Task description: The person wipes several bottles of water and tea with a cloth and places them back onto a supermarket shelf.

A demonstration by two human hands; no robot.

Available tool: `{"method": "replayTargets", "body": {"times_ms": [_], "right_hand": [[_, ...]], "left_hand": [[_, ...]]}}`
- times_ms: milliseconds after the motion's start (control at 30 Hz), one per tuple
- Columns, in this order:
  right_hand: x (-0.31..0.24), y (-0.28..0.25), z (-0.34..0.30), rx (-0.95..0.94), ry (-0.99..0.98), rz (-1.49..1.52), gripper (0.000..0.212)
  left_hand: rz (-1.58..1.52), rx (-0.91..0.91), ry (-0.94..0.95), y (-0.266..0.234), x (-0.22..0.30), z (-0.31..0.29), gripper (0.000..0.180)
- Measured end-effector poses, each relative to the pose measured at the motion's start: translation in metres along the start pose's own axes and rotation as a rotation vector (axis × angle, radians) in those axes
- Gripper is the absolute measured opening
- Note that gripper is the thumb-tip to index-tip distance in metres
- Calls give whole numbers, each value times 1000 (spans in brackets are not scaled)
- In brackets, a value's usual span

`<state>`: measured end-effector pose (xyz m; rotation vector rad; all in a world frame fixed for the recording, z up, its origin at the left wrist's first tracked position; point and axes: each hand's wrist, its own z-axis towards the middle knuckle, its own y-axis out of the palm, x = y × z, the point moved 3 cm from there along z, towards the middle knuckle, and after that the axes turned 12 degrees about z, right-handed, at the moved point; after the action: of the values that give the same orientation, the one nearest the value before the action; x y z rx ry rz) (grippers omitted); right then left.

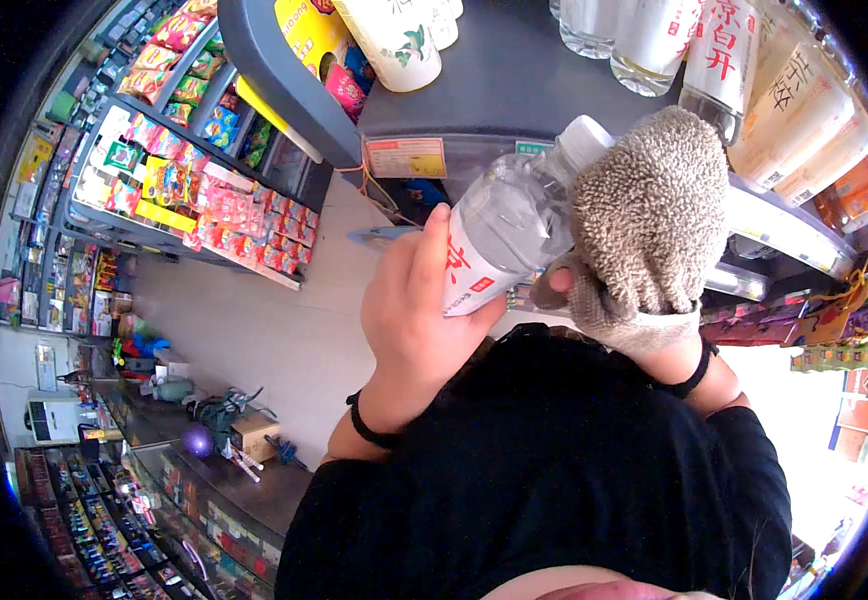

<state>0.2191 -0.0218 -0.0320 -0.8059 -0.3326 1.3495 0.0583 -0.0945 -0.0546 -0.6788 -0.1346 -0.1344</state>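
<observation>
My left hand (409,300) is wrapped round a clear plastic water bottle (514,215) with a white and red label. The bottle tilts, its white cap (586,142) pointing up and to the right. Over my right hand (639,320) lies a grey-brown terry cloth (649,205), like a mitt, reaching to the wrist. It is against the bottle's right side near the shoulder; the thumb shows at the bottle's lower right. The cloth hides the other fingers, so their pose cannot be made out.
Ahead is a dark shelf (494,105) with clear bottles (654,50), white bottles (394,45) and pale bottles (794,115). A snack rack (204,190) stands at the left. Lower left is a glass counter (189,500) with a purple ball (197,440) and a cardboard box (254,437) nearby.
</observation>
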Motion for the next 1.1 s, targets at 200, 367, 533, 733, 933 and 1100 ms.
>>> {"method": "replayTargets", "body": {"times_ms": [200, 367, 533, 733, 933, 1100], "right_hand": [[15, -10, -24, 165, 344, 0, 61], [12, -16, -30, 6, 441, 169, 47], [4, -13, -11, -5, 100, 75, 51], [33, -1, -43, 131, 481, 23, 58], [33, -12, -18, 227, 288, -344, 38], [20, -24, -14, 79, 377, 9, 41]], "left_hand": [[-105, -42, -57, 2, -5, -2, 86], [-188, 3, -43, 2, -6, 1, 85], [-180, -55, -27, 3, -4, 2, 85], [-202, -44, -28, 2, -4, 3, 84], [-98, -75, 24, 1, -8, 5, 81], [-167, -102, 9, 0, -8, 3, 80]]}}
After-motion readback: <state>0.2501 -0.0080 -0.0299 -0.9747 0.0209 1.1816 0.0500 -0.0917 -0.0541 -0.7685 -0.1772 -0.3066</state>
